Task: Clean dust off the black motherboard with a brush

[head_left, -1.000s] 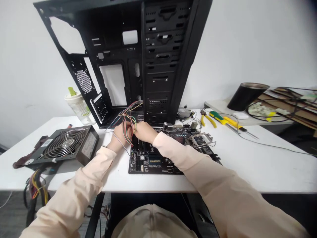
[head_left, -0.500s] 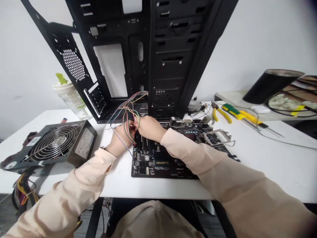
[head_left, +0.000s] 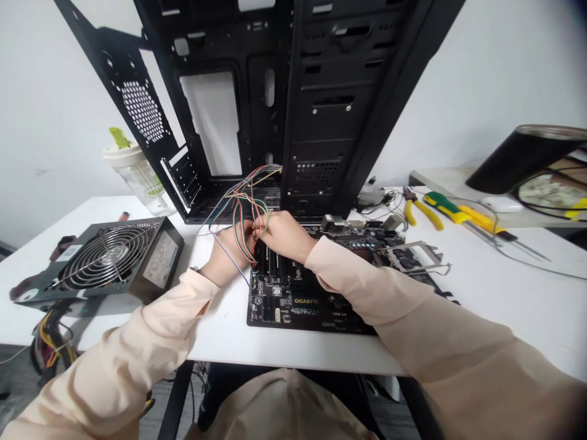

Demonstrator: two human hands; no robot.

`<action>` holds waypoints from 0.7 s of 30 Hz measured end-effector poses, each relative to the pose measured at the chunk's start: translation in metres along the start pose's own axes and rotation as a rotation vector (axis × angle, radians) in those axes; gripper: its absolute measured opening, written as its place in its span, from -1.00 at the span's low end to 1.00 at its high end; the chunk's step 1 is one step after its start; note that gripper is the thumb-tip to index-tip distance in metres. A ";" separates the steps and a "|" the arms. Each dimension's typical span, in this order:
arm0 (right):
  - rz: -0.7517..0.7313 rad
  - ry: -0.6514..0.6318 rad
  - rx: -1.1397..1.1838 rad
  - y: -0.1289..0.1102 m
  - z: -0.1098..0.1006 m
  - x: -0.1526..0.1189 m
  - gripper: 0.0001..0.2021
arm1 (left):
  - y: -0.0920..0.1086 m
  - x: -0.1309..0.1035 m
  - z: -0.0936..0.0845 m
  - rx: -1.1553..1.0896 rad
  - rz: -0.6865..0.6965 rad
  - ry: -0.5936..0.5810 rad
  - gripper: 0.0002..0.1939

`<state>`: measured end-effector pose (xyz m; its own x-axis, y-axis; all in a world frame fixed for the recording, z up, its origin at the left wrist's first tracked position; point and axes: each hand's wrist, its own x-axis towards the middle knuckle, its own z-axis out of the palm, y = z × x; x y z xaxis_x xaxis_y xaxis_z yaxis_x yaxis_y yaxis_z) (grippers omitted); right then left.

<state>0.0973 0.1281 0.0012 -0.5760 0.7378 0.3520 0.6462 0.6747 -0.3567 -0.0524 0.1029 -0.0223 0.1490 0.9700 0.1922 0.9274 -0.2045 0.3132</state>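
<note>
My left hand [head_left: 228, 252] and my right hand [head_left: 288, 234] meet at the far left corner of a black Gigabyte motherboard [head_left: 316, 319]. Both are closed, fingertips pinched together on thin coloured wires [head_left: 236, 223]. These wires come out of the black computer case [head_left: 316, 140] behind. The connector ends between my fingers are hidden. Red, green and blue wires run down to the board's left edge, below my fingers. On the board's right side, a metal socket frame [head_left: 413, 256] stands raised.
Left of the board lies a power supply [head_left: 158, 260] with its cable bundle [head_left: 50, 342] hanging over the table edge. Behind it stands a lidded cup [head_left: 137, 171]. Pliers [head_left: 424, 211], a green-and-yellow screwdriver [head_left: 444, 206] and a CPU cooler [head_left: 369, 194] lie at the right.
The view has shifted a little, so the scene sits further right. My hands stay pinched at the same corner, with only slight finger movement.
</note>
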 end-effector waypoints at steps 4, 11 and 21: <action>0.014 0.013 0.031 0.001 0.001 -0.001 -0.88 | 0.002 -0.001 -0.003 0.013 -0.003 -0.018 -0.71; 0.054 0.041 0.060 0.005 0.002 -0.002 -0.94 | 0.007 -0.005 -0.011 0.034 -0.010 -0.058 -0.72; -0.040 0.030 0.098 0.005 0.004 0.000 -0.80 | 0.010 -0.005 -0.016 0.038 0.000 -0.074 -0.69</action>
<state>0.0982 0.1315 -0.0042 -0.5842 0.7100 0.3932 0.5702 0.7038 -0.4238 -0.0497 0.0937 -0.0055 0.1729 0.9773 0.1222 0.9394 -0.2009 0.2778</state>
